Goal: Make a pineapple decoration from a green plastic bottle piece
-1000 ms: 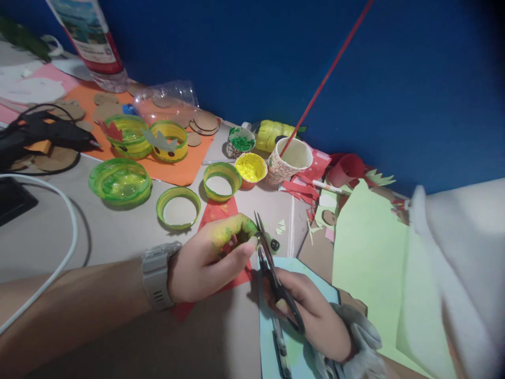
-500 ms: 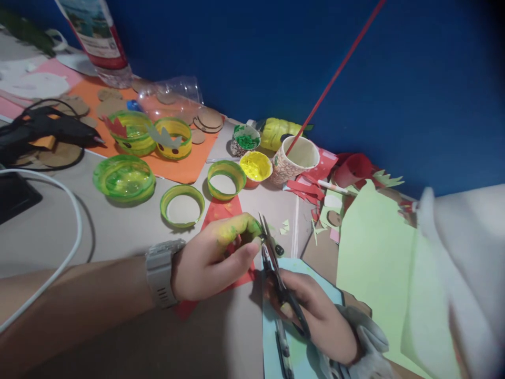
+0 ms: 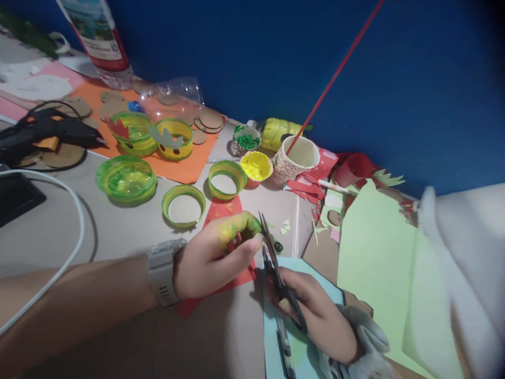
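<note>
My right hand (image 3: 315, 310) is wrapped round the handles of black-handled scissors (image 3: 281, 281), whose blades point away from me and stand slightly apart. Close by the blades, the thumb and forefinger of my left hand (image 3: 221, 252) are pinched together; whatever lies between them is too small or hidden to make out. Yellow and green paint stains that forefinger, and a grey watch is on the wrist. Under my left hand lies red paper (image 3: 224, 210). Light-blue paper (image 3: 276, 326) with a pen (image 3: 284, 347) on it lies beneath my right hand. Small pale-green scraps (image 3: 284, 226) lie beyond the blades.
Painted green-yellow rings (image 3: 183, 206) and a green dish (image 3: 126, 179) stand at left, near a black glue gun (image 3: 51, 129). Paint cups (image 3: 256, 166) and a paper cup (image 3: 295, 160) with a red stick are behind. Pale-green paper (image 3: 374, 263) lies right; a white cable (image 3: 79, 221) crosses the left side.
Both hands and the scissors stay nearly in place, and the blades look a little closer together. The whole view has shifted very slightly.
</note>
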{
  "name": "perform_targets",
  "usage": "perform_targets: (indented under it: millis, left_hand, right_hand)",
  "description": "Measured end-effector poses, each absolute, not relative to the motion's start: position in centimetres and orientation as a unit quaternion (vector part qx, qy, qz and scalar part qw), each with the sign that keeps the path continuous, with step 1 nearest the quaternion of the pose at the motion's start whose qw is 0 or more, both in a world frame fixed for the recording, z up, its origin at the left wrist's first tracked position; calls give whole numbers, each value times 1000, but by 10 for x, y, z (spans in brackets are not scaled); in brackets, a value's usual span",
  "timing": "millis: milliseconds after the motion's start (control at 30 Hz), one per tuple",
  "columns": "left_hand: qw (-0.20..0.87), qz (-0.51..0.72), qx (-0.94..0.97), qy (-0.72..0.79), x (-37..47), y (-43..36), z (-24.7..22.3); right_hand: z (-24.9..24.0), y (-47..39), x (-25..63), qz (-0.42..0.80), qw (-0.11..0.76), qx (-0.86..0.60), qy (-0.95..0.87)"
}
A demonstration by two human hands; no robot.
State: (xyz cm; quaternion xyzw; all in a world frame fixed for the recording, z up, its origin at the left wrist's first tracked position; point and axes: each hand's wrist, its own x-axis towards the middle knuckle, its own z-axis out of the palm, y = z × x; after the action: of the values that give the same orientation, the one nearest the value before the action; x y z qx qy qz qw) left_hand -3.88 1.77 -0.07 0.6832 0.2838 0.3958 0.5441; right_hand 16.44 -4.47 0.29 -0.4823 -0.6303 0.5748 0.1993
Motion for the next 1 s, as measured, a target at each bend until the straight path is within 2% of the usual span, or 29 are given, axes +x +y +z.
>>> perform_targets:
  millis: [267, 700, 1000]
  left_hand:
    - [551, 389, 683, 281, -39, 17, -2]
    - [498, 373, 725, 296, -41, 21, 1]
    - [489, 383, 724, 300, -41, 19, 0]
  right_hand:
    - [0, -48, 167, 593, 197, -477, -618]
    - [1, -47, 166, 571, 192, -502, -621]
    - [-2, -46, 169, 602, 190, -481, -608]
